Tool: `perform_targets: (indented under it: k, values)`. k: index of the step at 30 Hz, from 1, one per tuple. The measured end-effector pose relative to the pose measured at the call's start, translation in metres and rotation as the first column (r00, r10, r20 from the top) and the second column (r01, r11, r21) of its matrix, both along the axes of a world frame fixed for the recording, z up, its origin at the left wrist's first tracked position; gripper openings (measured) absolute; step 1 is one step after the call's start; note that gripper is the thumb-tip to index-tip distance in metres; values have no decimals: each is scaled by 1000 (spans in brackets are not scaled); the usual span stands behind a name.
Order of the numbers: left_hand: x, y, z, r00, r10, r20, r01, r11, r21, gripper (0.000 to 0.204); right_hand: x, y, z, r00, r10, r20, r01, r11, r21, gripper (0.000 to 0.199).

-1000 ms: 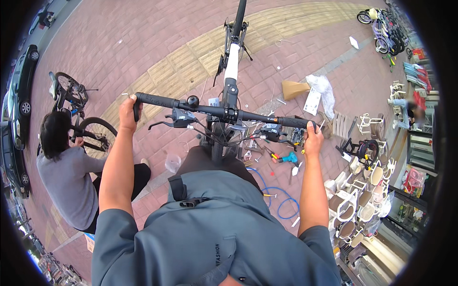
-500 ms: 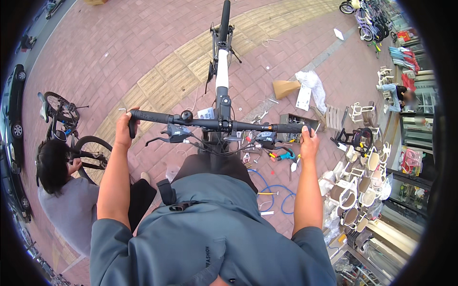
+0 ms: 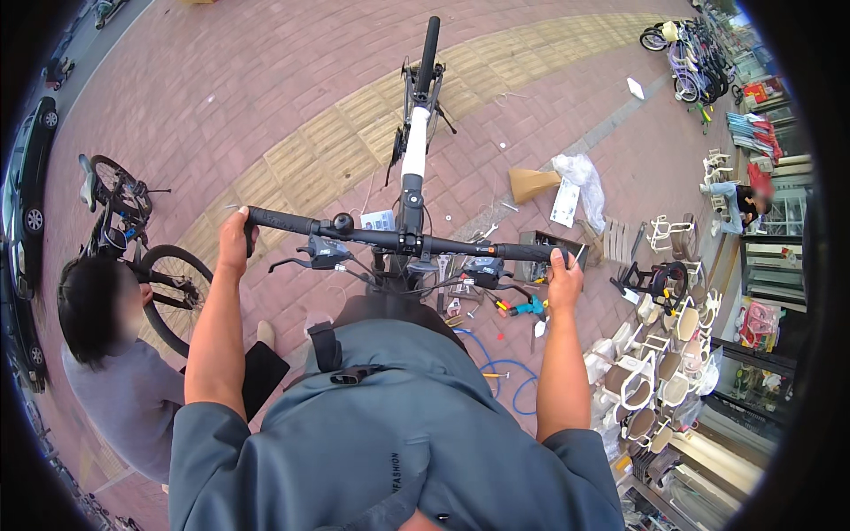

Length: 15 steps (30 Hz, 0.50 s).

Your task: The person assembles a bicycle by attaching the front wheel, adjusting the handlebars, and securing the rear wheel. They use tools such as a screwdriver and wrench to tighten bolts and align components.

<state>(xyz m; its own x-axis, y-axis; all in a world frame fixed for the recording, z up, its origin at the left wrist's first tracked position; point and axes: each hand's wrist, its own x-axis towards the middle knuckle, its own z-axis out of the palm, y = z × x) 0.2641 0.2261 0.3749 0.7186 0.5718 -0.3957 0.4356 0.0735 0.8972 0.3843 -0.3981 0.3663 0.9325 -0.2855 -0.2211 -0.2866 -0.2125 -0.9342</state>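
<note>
I have the left hand (image 3: 235, 241) at the left end of the black handlebar (image 3: 372, 237), its grip narrow and wrapped around the bar. The right hand (image 3: 564, 270) holds the opposite end likewise, thumb on top. The bar lies crosswise in front of the person; I note a round black bell (image 3: 343, 223) on it, nearer the left hand. The white frame tube (image 3: 414, 142) extends beyond. On the paving (image 3: 266, 88): a teal tool (image 3: 529, 306), a blue hose (image 3: 515, 403). At left, a co-worker (image 3: 133, 398) sits beside another bicycle (image 3: 180, 288).
</note>
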Motion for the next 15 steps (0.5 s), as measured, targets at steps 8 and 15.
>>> perform_targets:
  k: [8, 15]
  values:
    - [-1, -11, 2, 1000, 6, -4, -6, 999, 35, 40, 3, -14, -6, 999, 51, 14, -51, 998, 34, 32]
    - [-13, -22, 8, 998, 67, 3, -67, 997, 26, 42, 17, -18, -16, 997, 78, -11, -78, 997, -14, 39]
